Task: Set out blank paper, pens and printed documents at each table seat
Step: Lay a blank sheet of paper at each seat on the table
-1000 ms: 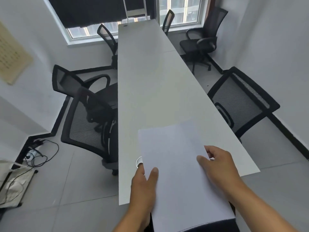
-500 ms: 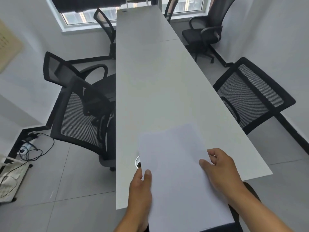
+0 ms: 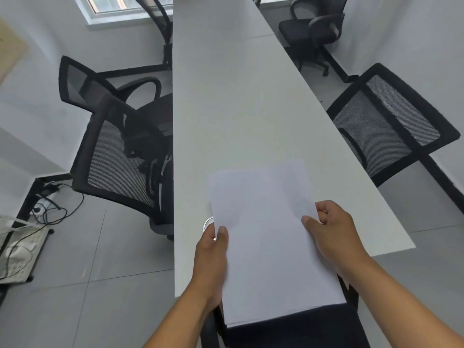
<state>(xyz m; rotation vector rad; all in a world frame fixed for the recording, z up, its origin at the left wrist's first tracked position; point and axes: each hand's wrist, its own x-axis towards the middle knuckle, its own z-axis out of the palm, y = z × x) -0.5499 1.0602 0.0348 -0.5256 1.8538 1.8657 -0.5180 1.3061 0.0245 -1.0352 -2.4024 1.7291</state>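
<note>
1. Two hands are holding one stack of paper (image 3: 271,247) over the near end of the bench (image 3: 238,109); we are seeing plain white on its top sheet, and its near edge is hanging past the bench's end.
2. Our left hand (image 3: 212,257) is gripping the stack's left edge, thumb lying on top and fingers hidden beneath the sheets.
3. Our right hand (image 3: 334,229) is pinching the right edge, thumb pressing on the top sheet and fingers curling around the side.
4. Just beside the left thumb, a round metal-rimmed cable opening (image 3: 208,223) is showing in the bench, partly covered by the paper.
5. Farther out, the long white bench is running away from us toward a window (image 3: 110,6).
6. Black mesh chairs are standing along both sides: two close together on the left (image 3: 118,156) (image 3: 82,86), one on the right (image 3: 391,121), and more at the far end (image 3: 311,31).
7. On the grey tiled floor at far left, a power strip with tangled cables (image 3: 47,204) is lying against the wall.
</note>
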